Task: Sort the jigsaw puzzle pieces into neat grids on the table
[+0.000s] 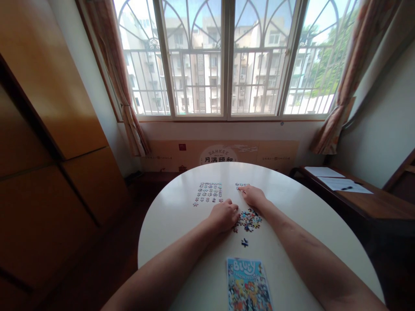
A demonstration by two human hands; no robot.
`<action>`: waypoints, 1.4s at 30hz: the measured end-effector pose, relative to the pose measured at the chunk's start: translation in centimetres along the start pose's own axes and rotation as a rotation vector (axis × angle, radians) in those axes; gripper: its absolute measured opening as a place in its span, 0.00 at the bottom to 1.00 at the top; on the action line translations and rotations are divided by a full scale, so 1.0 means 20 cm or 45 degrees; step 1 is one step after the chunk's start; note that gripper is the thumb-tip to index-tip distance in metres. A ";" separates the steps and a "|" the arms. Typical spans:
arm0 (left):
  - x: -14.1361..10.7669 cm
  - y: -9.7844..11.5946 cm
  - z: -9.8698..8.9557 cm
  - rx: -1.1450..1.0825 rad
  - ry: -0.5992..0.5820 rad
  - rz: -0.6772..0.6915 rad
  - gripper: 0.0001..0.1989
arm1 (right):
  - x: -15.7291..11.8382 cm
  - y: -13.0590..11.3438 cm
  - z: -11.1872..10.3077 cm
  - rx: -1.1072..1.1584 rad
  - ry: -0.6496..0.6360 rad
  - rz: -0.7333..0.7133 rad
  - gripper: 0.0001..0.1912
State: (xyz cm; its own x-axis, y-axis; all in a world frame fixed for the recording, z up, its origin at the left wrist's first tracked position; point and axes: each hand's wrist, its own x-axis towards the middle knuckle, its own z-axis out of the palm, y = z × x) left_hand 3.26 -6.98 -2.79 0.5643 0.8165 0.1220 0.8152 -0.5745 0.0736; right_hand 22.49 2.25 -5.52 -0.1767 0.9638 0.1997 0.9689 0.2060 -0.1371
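My right hand (254, 196) reaches farther across the round table, its fingertips on a small puzzle piece (239, 188) just below a short row of puzzle pieces (242, 184). My left hand (225, 215) rests at the left edge of a heap of loose puzzle pieces (251, 219). Its fingers are curled in, and whatever they hold, if anything, is hidden. Left of my hands lie several rows of spaced-out puzzle pieces (207, 192). One dark blue puzzle piece (244, 242) lies apart, nearer to me than the heap.
A colourful "Bluey" puzzle box or card (249, 285) lies at the near side of the white table (171, 224). Right of it stands a wooden side table (382, 203) with papers (342, 185) and a dark pen. A barred window and curtains are behind; wooden cabinets (48, 86) stand left.
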 end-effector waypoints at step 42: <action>0.01 -0.04 0.04 -0.075 0.056 0.030 0.19 | -0.01 0.17 -0.11 0.484 -0.371 -0.189 0.15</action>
State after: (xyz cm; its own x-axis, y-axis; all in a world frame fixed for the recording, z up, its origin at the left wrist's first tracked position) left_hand 2.81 -6.40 -3.66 0.5760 0.8001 0.1676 0.7920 -0.5969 0.1278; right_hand 26.29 2.37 -3.93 -0.4018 0.9153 -0.0280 0.8073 0.3396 -0.4827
